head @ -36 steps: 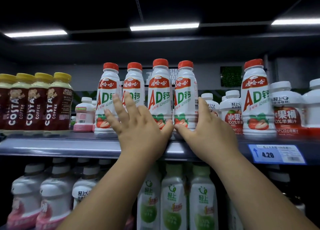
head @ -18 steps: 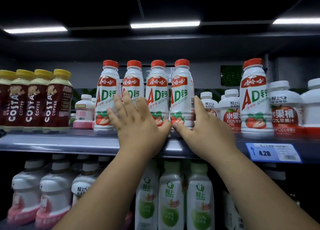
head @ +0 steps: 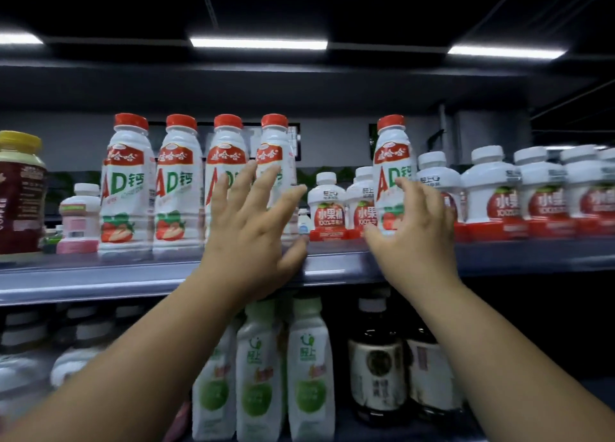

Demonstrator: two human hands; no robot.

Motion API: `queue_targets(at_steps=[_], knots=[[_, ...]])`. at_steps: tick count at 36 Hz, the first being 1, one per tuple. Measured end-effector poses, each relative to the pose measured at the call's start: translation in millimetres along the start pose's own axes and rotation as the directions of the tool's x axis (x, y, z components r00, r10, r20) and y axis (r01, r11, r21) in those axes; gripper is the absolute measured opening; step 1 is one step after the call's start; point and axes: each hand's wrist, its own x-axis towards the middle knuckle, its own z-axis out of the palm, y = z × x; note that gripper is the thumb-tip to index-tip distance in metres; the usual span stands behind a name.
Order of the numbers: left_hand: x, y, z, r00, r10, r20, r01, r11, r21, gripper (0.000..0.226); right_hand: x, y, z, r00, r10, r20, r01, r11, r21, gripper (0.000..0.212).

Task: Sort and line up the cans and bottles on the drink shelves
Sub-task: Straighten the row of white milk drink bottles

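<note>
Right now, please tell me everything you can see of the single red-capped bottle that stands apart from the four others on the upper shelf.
The lone bottle is tall, white, plastic-looking, with a red cap, a red band of white characters, big red-green "AD" letters and a strawberry picture. It stands upright, closed, on the upper shelf among shorter white-capped juice bottles. The right hand is before its lower part, thumb left, fingers right; blur hides whether it touches.

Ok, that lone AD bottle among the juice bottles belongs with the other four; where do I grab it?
I'd grip the lone AD bottle round its upper body, coming from the front with the right hand. It stands upright, taller than the juice bottles crowding both sides, leaving only that part free.
</note>
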Motion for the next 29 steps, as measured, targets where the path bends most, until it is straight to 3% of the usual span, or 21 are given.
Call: queue_targets(at_steps=[5,11,19,24,29], knots=[[6,6,11,0.994,-0.076,0.075,0.071,0.996,0.061,0.079,17,9,-13,0.986,0.067,0.149,-0.056,0.995,-0.08,0.086],[0,2,11,0.99,-0.129,0.056,0.129,0.992,0.008,0.078,27,8,-7,0.99,0.049,0.134,-0.026,0.985,-0.168,0.085],[1,2,7,0.985,-0.154,0.082,0.154,0.988,0.009,0.075,20,-22,8,0.987,-0.01,0.162,0.024,0.996,-0.08,0.087],[0,1,7,0.985,-0.156,0.079,0.157,0.988,-0.007,0.076,15,-50,21,0.962,0.0,0.272,-0.015,0.998,0.055,0.106],[0,0,7,0.982,-0.166,0.086,0.168,0.985,-0.021,0.079,7,-60,32,0.957,0.012,0.291,-0.014,1.0,0.007,0.105]])
